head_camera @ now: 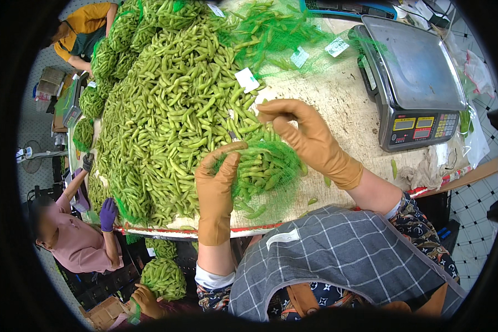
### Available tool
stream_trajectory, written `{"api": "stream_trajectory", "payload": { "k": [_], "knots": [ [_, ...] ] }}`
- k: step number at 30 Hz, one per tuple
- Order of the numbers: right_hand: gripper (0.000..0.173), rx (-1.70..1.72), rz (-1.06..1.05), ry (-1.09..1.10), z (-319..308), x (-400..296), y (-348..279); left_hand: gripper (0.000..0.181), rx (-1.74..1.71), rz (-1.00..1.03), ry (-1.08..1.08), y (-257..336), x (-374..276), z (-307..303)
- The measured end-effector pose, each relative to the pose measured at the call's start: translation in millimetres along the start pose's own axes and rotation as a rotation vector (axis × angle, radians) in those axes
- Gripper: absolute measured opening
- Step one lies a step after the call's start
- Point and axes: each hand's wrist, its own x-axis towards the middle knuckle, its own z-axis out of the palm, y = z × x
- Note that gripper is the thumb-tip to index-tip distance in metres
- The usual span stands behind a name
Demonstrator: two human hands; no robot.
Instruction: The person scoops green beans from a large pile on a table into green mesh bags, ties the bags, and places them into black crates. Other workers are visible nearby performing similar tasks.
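Observation:
A green mesh bag (265,168) partly filled with green soybean pods lies before me near the table's edge. My left hand (216,182), in a tan rubber glove, has the bag's left side between thumb and curled fingers. Over the bag's upper right side is my right hand (311,139), gloved alike, its fingers bent toward the thumb. Whether it grips the mesh cannot be made out. A large heap of loose pods (166,124) spreads left of and behind the bag, reaching close to both hands.
A digital scale (415,83) with a steel pan stands at right. Green netting (269,37) with paper tags lies at the back. Filled net bags (122,31) line the heap's far left. Co-workers' hands, including a purple-gloved hand (108,214), are at left. A crumpled cloth (419,174) lies near the right edge.

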Motion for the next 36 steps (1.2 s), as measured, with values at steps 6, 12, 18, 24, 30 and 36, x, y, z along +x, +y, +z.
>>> {"api": "stream_trajectory", "payload": {
  "k": [6, 12, 18, 24, 30, 36],
  "knots": [
    [0.016, -0.173, 0.164, -0.356, -9, 0, 0, 0.021, 0.161, 0.228, -0.022, -4, 4, -2],
    [0.019, -0.092, 0.216, -0.168, -5, -3, 6, 0.023, 0.272, 0.300, 0.084, -9, 6, -12],
    [0.023, -0.102, 0.204, -0.069, 0, -7, -3, 0.026, 0.071, 0.330, 0.115, 4, -1, -10],
    [0.022, -0.165, 0.071, 0.022, -1, 5, -11, 0.031, 1.433, 0.282, 0.094, -10, -8, -42],
    [0.021, -0.067, 0.237, 0.100, -23, 4, 7, 0.027, -0.229, -0.109, 0.042, -54, -17, -89],
    [0.022, -0.199, 0.295, 0.014, -19, -4, 61, 0.030, -1.183, -0.206, -0.191, -30, -40, -66]
  ]
}}
